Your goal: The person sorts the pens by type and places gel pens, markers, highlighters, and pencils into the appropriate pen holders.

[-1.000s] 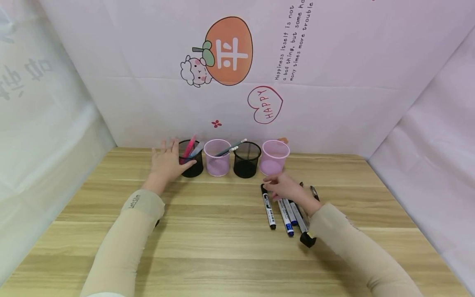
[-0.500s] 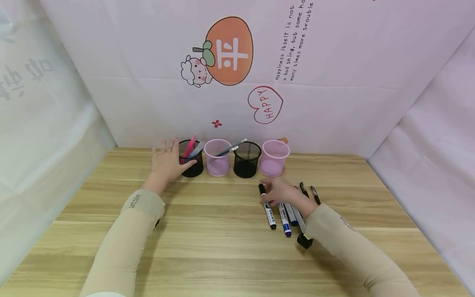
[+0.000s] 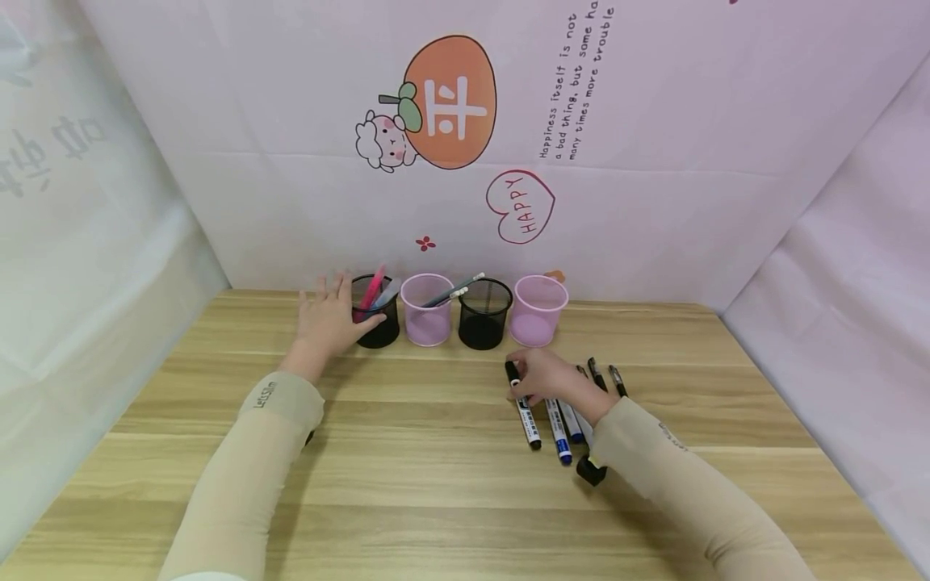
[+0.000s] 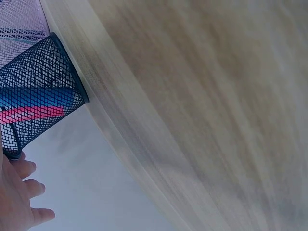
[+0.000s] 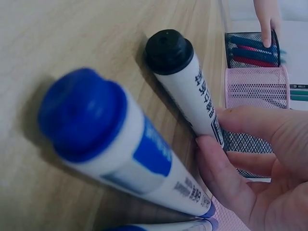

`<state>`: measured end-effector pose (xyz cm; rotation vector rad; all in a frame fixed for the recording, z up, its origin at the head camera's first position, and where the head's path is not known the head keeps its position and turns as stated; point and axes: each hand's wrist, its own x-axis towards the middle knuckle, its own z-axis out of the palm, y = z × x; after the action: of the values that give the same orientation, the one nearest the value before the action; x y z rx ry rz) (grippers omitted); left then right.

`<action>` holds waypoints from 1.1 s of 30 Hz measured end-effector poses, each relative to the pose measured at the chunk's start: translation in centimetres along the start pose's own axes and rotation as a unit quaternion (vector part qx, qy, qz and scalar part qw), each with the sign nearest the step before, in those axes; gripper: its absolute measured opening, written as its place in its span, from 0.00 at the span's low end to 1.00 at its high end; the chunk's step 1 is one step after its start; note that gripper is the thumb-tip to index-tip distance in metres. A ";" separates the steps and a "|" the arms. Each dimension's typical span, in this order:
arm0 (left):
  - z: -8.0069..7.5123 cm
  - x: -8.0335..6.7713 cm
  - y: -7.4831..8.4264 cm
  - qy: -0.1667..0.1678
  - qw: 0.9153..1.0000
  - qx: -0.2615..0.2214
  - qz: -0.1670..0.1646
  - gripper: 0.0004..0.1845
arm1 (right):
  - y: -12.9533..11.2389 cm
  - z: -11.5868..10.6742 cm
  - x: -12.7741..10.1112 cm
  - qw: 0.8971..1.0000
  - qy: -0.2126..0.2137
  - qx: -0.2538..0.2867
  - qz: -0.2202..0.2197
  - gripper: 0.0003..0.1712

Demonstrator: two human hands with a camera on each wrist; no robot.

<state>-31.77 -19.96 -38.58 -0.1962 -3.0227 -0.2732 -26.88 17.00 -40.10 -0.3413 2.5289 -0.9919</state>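
My left hand [image 3: 324, 323] rests against the left black mesh pen cup [image 3: 379, 332], thumb across its front and fingers spread beside its rim. Pink and blue pens [image 4: 36, 113] show through the mesh in the left wrist view. With thumb and fingertips, my right hand [image 3: 555, 379] pinches a white marker with black ends [image 3: 529, 428] near its upper end. The marker's lower black end [image 5: 168, 50] points towards the right wrist camera. Just right of it lies a blue-ended whiteboard marker [image 3: 559, 434], with another blue-ended marker [image 3: 573, 424] alongside. My right hand and sleeve hide parts of these.
Right of the left cup stand a pink mesh cup [image 3: 426, 329] with pencils [image 3: 456, 290], a black mesh cup [image 3: 482, 329] and another pink mesh cup [image 3: 534, 327]. Black pens [image 3: 596, 374] and a black blocky piece [image 3: 591, 470] lie near the right sleeve. A printed cloth stands behind.
My right hand has shifted slightly left onto the black-ended marker and now pinches it. The black blocky piece has moved slightly left. The left hand stays at its cup.
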 end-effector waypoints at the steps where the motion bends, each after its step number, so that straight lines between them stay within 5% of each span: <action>1: 0.0 0.0 0.0 0.000 1.000 0.000 0.000 0.57 | 0.0 0.0 0.0 1.000 0.000 -0.001 0.001 0.44; 24: 0.4 0.2 -0.2 0.011 1.000 -0.010 0.001 0.58 | 0.7 -1.9 0.0 0.996 -0.021 0.089 0.002 0.42; 33: 0.1 0.1 0.0 0.008 1.000 -0.008 -0.001 0.57 | 0.2 -3.9 -1.0 0.992 -0.001 0.119 -0.044 0.41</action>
<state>-31.86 -19.97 -38.70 -0.1903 -3.0066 -0.2964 -27.76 19.80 -37.38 -0.3843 2.3772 -1.3098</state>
